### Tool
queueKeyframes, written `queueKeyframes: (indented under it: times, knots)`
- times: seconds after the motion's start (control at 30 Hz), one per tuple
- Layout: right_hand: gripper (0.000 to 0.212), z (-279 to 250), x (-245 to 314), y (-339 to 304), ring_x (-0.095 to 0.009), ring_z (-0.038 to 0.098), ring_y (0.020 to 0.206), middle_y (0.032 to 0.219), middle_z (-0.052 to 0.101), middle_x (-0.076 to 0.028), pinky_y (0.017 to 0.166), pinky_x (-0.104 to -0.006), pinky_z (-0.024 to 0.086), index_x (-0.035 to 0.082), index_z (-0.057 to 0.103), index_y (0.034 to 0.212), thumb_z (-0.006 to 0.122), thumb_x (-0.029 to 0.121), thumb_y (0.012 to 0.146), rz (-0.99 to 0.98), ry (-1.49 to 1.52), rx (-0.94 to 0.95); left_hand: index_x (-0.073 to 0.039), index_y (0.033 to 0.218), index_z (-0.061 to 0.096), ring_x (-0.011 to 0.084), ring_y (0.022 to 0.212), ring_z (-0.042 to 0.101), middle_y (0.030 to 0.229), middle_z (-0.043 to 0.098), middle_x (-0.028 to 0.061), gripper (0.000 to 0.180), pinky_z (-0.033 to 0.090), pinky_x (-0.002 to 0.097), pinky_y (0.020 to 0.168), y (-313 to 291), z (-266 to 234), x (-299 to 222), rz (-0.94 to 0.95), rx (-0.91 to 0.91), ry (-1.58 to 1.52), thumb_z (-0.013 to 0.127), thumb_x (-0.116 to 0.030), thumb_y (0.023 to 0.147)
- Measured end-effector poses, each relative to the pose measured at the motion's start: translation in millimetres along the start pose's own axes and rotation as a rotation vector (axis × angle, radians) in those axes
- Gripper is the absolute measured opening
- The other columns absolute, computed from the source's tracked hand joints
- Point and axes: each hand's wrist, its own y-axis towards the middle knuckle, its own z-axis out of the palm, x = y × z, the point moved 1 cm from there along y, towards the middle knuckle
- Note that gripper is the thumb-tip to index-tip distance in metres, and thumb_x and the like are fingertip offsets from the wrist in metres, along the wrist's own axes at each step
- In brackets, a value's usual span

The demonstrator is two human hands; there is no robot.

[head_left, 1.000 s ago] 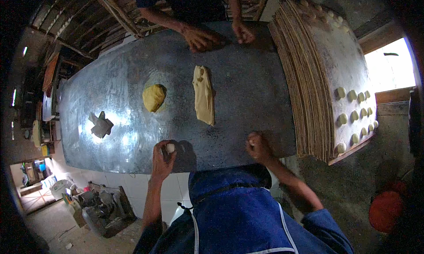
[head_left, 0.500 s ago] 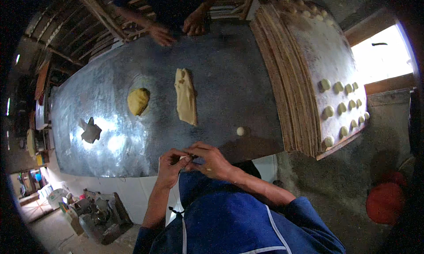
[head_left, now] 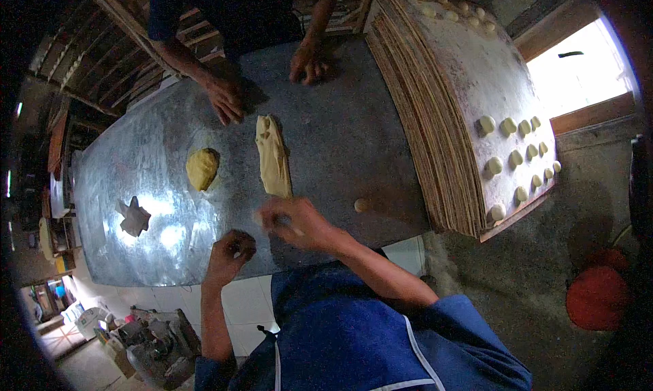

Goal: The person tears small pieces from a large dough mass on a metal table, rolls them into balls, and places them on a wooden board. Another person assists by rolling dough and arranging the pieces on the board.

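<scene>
A long pale strip of dough [head_left: 272, 158] lies on the dark metal tabletop [head_left: 326, 139]. My right hand [head_left: 299, 224] is over its near end, fingers bent and smeared by motion; a pale spot shows at the fingertips, but I cannot tell whether it is held. By the table's near edge, my left hand [head_left: 230, 256] has its fingers curled round toward the thumb, and what is inside stays hidden. A yellow lump of dough [head_left: 203, 170] sits left of the strip. One small dough ball [head_left: 361, 205] rests to the right of my right hand.
Across the table a co-worker's hands [head_left: 226, 98] [head_left: 309, 66] are at the far edge. A stack of boards [head_left: 435, 119] at the right carries several dough balls [head_left: 495, 165]. A crumpled grey piece [head_left: 135, 217] lies at the left; a red object [head_left: 598, 297] is at the lower right.
My hands, together before, have parted: the left went left, the right forward to the dough strip. The co-worker's hands have come farther onto the table. The whole view has shifted slightly.
</scene>
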Motion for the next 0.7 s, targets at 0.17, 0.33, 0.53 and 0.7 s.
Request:
queueKeyframes:
  times: [0.17,0.33,0.53,0.7]
  knots:
    - [0.058,27,-56,-3,-0.035,0.020,0.153,0.160,0.034,-0.019,0.121,-0.0633,0.019,0.008,0.057,0.141,0.058,0.047,0.097,-0.010,-1.134,-0.118,0.001,0.107,0.064,0.0309,0.089,0.059,0.104,0.055,0.0145,0.031,0.052,0.0426,0.079,8,21,63,0.257,-0.166,0.481,0.079,-0.010,0.082]
    - [0.061,-65,-102,-87,-0.038,0.044,0.128,0.133,0.054,-0.025,0.107,-0.0581,0.035,0.003,0.051,0.141,0.056,0.047,0.099,0.036,-1.085,-0.119,0.002,0.105,0.059,0.0437,0.099,0.054,0.100,0.056,0.0224,0.037,0.042,0.0513,0.095,55,17,113,0.209,-0.619,0.778,0.076,-0.025,0.087]
    - [0.033,-20,-141,-92,-0.029,0.050,0.082,0.092,0.056,-0.018,0.080,-0.0491,0.043,0.003,0.055,0.111,0.066,0.029,0.095,-0.002,-0.814,-0.316,0.002,0.100,0.055,0.0435,0.093,0.054,0.100,0.055,0.0252,0.021,0.044,0.0528,0.086,68,107,97,0.366,-0.713,0.555,0.068,-0.012,0.091]
    - [0.022,-96,-98,-98,-0.029,0.046,0.068,0.078,0.047,-0.014,0.068,-0.0444,0.043,0.004,0.049,0.096,0.068,0.012,0.089,0.374,-0.458,-0.083,0.004,0.103,0.052,0.0406,0.086,0.052,0.094,0.052,0.0236,0.017,0.044,0.0510,0.080,63,48,112,0.285,-0.643,0.492,0.062,0.000,0.090]
